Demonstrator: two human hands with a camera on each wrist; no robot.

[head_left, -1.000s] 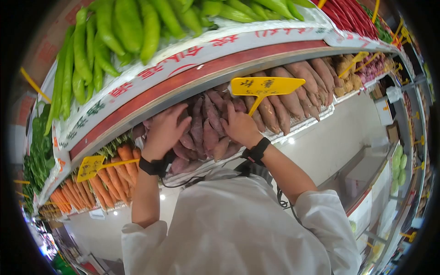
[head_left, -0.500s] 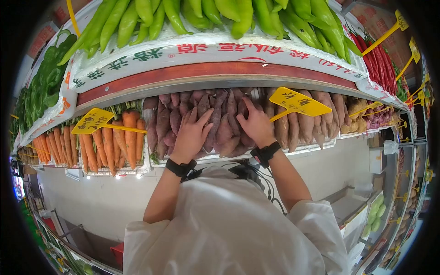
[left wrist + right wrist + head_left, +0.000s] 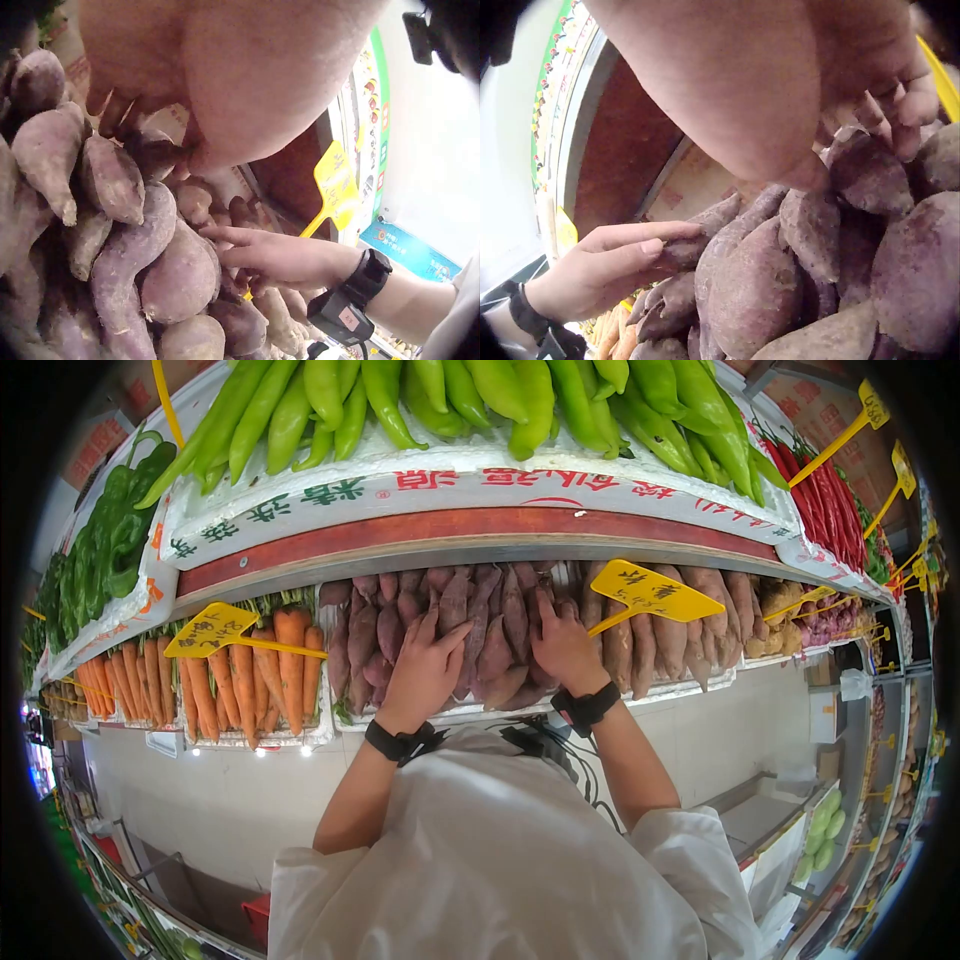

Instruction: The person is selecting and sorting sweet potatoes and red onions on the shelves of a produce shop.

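Purple sweet potatoes (image 3: 495,650) lie heaped in a white tray. My left hand (image 3: 420,675) reaches into the left-middle of the heap, and in the left wrist view its thumb and bent fingers lie either side of a dark sweet potato (image 3: 154,154). To the right, my right hand (image 3: 568,650) is over the heap beside the yellow sign. The right wrist view shows its thumb and curled fingers around a purple sweet potato (image 3: 870,172). Both palms face down; the undersides of the gripped potatoes are hidden.
Carrots (image 3: 245,685) lie left of the heap, longer brown sweet potatoes (image 3: 690,630) right of it. A yellow price sign (image 3: 655,592) leans over its right side. Behind, a red-edged shelf (image 3: 480,525) carries boxed green peppers (image 3: 500,400), with red chillies (image 3: 825,500) farther right.
The head view has turned and levelled since a second ago. Over the last half second both hands stay among the sweet potatoes, with small finger shifts.
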